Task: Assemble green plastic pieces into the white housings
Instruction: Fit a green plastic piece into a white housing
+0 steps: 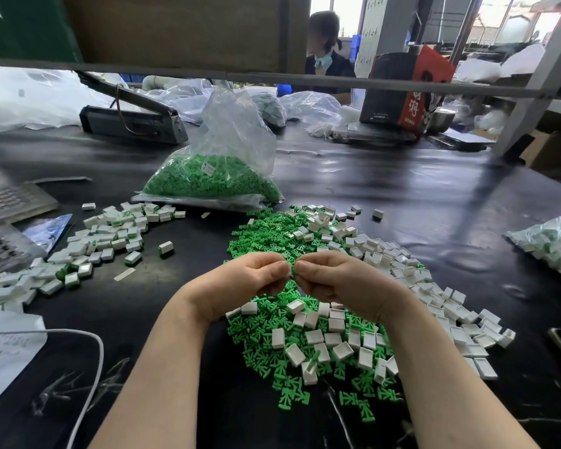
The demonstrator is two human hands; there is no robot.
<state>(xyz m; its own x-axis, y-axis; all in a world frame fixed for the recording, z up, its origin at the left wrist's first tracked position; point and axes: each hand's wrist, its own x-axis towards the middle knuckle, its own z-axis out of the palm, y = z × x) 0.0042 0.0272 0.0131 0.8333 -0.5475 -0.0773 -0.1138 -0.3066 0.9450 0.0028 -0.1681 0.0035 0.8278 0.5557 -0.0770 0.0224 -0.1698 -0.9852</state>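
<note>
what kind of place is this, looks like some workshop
Most likely a small factory assembly bench: loose green pieces and white housings heaped on a black table, a bulk bag of green parts, and a pile of finished units to the left.

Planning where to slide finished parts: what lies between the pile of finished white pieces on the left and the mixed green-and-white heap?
In the head view, bare black tabletop, except one stray assembled piece.

Two bare forearms, no sleeves in view, left hand (240, 283), right hand (344, 283), short plain fingernails
</note>
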